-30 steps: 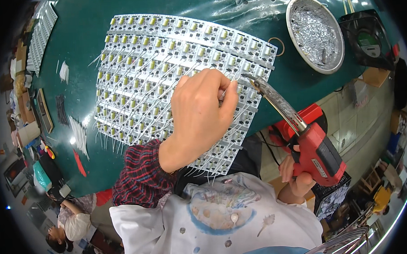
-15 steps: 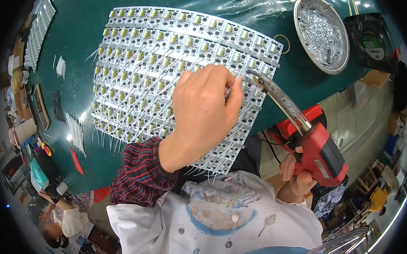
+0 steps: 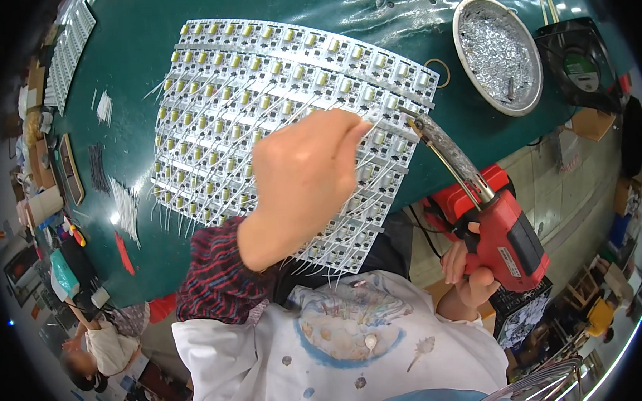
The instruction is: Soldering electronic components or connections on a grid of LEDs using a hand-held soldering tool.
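Note:
A sheet of white circuit boards (image 3: 218,60) lies on the table in front of me, with rows of small yellowish components. Thin white wires (image 3: 215,144) run slantwise across its rows. My left hand (image 3: 298,176) is over the sheet's middle, thumb and fingers pinched together on what looks like the end of a white wire; the fingers largely hide it. In my right hand (image 3: 464,273) is a red-and-black soldering gun (image 3: 509,242), its grip wrapped by the fingers. Its long metal barrel points up-left, and the tip is over the sheet's right edge, just right of my left fingertips.
A round basin (image 3: 501,56) of silvery scraps stands at the far right, beside a black device (image 3: 580,67). Bundles of white wires (image 3: 125,209), dark wires (image 3: 97,167) and red wires (image 3: 124,253) lie left. Another board sheet (image 3: 71,54) is far left; another person (image 3: 102,346) sits lower left.
My left hand has drawn back a little to the left, still pinched. The gap between its fingertips and the soldering gun's tip has widened. The whole view has shifted slightly.

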A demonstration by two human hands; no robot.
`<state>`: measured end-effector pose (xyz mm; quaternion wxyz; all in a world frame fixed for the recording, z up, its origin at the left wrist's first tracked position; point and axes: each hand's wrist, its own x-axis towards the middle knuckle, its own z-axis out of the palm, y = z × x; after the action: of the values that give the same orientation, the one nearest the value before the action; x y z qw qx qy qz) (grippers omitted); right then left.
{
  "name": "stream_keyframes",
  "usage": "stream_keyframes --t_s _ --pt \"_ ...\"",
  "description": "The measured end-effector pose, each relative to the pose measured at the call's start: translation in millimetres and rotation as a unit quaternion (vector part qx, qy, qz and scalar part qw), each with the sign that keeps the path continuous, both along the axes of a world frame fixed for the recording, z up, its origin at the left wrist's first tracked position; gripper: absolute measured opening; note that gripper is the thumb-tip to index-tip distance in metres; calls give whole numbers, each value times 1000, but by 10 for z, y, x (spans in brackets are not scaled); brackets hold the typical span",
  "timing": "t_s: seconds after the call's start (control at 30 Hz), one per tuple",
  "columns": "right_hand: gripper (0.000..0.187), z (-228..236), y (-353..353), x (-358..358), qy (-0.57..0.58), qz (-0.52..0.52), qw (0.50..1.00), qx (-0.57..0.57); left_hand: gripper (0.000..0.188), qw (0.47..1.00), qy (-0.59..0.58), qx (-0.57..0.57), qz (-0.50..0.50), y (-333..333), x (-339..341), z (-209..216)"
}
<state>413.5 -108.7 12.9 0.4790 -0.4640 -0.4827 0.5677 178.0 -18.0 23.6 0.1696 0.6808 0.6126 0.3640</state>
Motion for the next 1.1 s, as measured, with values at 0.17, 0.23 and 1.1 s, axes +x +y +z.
stream_keyframes --t_s 0.17,0.23,1.1 --pt "78 -20 -2 17 2 -30 999 12 2 993 -75 -94 -4 -18 -8 199" --pt "79 13 -16 21 -1 -37 999 0 5 990 -90 -108 -21 10 40 130" --pt "64 -511 -575 471 141 -271 900 -310 14 965 -137 -224 -6 92 37 -56"
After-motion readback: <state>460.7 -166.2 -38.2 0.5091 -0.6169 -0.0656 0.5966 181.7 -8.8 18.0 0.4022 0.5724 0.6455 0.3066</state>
